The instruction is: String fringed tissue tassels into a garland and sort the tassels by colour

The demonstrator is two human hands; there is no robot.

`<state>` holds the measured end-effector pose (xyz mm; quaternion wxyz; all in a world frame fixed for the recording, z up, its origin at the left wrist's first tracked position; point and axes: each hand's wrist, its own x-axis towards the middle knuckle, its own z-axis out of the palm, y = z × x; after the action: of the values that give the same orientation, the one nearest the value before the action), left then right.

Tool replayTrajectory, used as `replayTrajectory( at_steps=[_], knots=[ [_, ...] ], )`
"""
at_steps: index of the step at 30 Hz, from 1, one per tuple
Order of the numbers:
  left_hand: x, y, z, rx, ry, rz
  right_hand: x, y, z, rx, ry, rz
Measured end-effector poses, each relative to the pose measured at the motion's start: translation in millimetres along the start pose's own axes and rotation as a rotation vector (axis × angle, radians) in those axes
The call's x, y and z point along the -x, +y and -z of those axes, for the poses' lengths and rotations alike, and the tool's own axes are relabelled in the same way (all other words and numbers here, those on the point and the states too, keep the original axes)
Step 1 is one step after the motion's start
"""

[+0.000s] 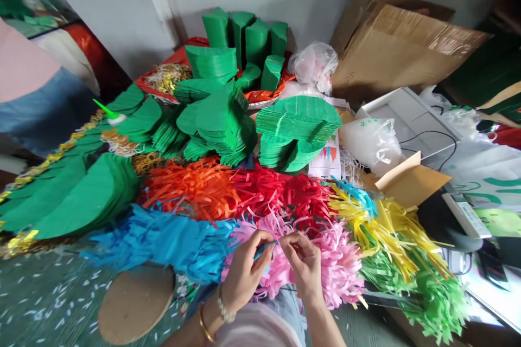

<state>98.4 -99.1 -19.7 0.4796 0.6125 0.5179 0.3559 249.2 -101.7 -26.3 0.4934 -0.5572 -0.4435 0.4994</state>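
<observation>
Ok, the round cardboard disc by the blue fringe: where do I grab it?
Probably pinch the round cardboard disc at its bare lower-left rim, coming from the left. It's thin and lies low on the speckled green surface, so the edge looks best. Its top edge is close to the blue paper fringe, and the person's left arm is to its right.

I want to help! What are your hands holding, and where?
The left hand and right hand pinch a blue paper strip near its end.
</observation>
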Motion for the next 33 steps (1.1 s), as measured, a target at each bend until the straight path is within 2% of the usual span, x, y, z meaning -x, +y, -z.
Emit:
replayTrajectory(
  at_steps=[10,13,18,20,27,33],
  knots=[
    [2.4,5.0,5.8,-0.025,0.029,-0.061,16.9,13.7,-18.1,-0.32,0.136,-0.195],
    [0.7,8.7,12.6,-0.061,0.004,-0.094,20.9,14.8,-20.2,-0.252,0.149,-0.144],
    [2.0,8.1,21.6,-0.103,-0.063,-0.115,25.7,8.8,-16.5,0.13,0.122,0.151],
    [4.1,8.2,23.0,-0.135,-0.07,-0.109,26.4,7.4,-15.5,0.219,0.104,0.2],
    [6.3,9.7,28.7,-0.111,-0.132,-0.05,25.5,18.7,-19.3,0.051,0.101,0.049],
    [5.9,7.9,30.3,-0.156,-0.137,-0.063,30.4,21.8,-20.8,0.075,0.056,0.063]
  ],
)
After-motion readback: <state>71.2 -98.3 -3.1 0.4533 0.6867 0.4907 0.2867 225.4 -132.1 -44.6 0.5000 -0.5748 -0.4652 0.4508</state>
